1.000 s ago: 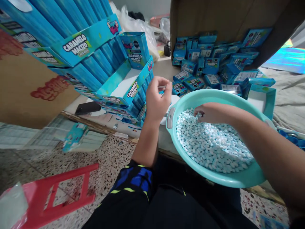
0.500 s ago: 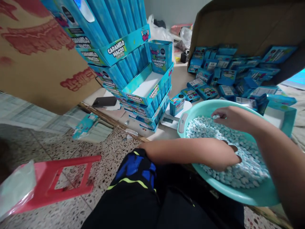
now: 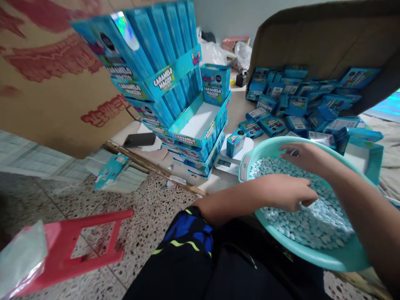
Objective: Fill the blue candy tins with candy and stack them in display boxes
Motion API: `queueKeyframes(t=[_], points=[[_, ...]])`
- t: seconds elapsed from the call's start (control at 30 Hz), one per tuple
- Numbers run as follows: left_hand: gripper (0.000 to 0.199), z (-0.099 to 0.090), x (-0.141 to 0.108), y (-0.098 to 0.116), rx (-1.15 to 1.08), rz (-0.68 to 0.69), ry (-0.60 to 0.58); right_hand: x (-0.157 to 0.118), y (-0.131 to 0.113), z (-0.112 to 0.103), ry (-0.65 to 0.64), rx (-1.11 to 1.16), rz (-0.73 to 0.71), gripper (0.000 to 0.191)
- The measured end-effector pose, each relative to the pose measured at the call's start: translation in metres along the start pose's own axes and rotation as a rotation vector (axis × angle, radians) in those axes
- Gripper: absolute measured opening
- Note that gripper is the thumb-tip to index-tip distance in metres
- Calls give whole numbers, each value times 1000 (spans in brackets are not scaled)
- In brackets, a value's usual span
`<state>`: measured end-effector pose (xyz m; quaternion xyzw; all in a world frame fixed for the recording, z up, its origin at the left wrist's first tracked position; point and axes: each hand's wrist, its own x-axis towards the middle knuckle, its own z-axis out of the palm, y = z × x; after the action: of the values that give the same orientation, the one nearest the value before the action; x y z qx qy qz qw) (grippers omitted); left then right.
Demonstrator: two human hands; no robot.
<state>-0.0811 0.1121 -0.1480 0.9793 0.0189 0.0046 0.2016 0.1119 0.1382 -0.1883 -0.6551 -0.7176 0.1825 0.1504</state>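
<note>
Both hands over the basin (image 3: 312,253), above the loose candies (image 3: 328,233) spread inside. Left hand (image 3: 292,191) over the middle, back turned upward, fingers bent inward; right hand (image 3: 299,156) nearer to the far rim, fingers curled toward the thumb. In either hand a few candies perhaps, but impossible to tell, with fingertips blurred and partly turned away. Contact with the candies below: also not clear.

Just beside the left handle of the basin, on the table (image 3: 212,183), a scale (image 3: 231,169) with one small box (image 3: 236,143) upright on top. Farther left, a tall stack (image 3: 156,85) of trays; behind the basin, a pile (image 3: 296,104) of boxes, partly inside the carton (image 3: 312,46).

Main danger, by judgement: spilled candies, caused by a forearm pressing on the near rim, with the basin seemingly reaching past the table edge. Second danger: a push of the basin to the left, bumping the scale and so tipping the box. Also possible: candies slipping out between loosely curled fingers, or a toppled stack after a knock at the lower trays.
</note>
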Motion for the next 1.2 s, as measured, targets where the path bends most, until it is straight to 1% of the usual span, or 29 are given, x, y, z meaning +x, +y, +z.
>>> queueKeyframes(t=[0.03,0.07,0.13,0.17,0.2,0.23,0.3,0.33,0.37,0.4,0.43,0.5,0.53,0.57,0.63,0.7,0.77,0.8,0.83,0.87,0.9,0.93,1.0,1.03,1.1,1.2], points=[[18,-4,-6,3,67,-28,121,-1,-5,-1,89,26,-32,33],[19,-10,-16,7,143,-55,270,-2,-11,-4,183,59,-71,31],[17,-24,-47,14,270,-101,609,-1,-30,-11,345,130,-170,28],[12,-32,-67,16,279,-101,765,3,-42,-14,385,151,-232,27],[7,-41,-89,17,270,-110,907,10,-54,-17,390,151,-299,26],[6,-49,-110,16,291,-170,987,19,-67,-17,353,122,-379,25],[14,-62,-148,12,453,-350,1018,44,-93,-13,219,-18,-535,32],[21,-66,-163,8,528,-435,1015,59,-106,-8,144,-95,-581,42],[25,-68,-175,3,587,-511,1000,74,-117,-2,67,-150,-596,53],[27,-69,-182,-1,619,-574,981,87,-128,4,-21,-186,-581,61],[26,-69,-187,-6,628,-621,964,99,-136,9,-116,-215,-560,65],[20,-65,-191,-16,621,-666,946,113,-147,12,-225,-239,-537,62],[18,-62,-191,-21,624,-662,953,115,-150,8,-246,-243,-536,57],[17,-59,-190,-25,636,-644,970,115,-151,-1,-239,-238,-541,51],[17,-55,-188,-33,675,-598,1030,107,-151,-30,-168,-212,-530,41],[17,-52,-186,-39,706,-562,1105,97,-155,-69,5,-149,-469,39],[17,-50,-185,-43,716,-526,1190,92,-170,-106,172,-102,-429,49],[19,-50,-185,-45,713,-507,1224,93,-181,-119,233,-85,-427,53],[22,-50,-185,-46,708,-487,1248,97,-195,-128,269,-77,-433,55],[24,-49,-184,-48,705,-470,1262,103,-209,-132,299,-72,-436,57],[26,-49,-184,-49,707,-459,1268,111,-224,-131,313,-78,-437,58],[27,-48,-184,-50,715,-452,1275,120,-236,-126,301,-106,-448,61],[29,-46,-184,-53,740,-447,1298,137,-254,-108,245,-253,-492,62],[29,-45,-184,-54,752,-450,1312,145,-258,-98,243,-333,-504,62],[29,-44,-183,-57,763,-459,1335,155,-259,-82,313,-428,-494,60],[28,-42,-181,-58,771,-478,1351,158,-249,-70,459,-433,-504,53]])
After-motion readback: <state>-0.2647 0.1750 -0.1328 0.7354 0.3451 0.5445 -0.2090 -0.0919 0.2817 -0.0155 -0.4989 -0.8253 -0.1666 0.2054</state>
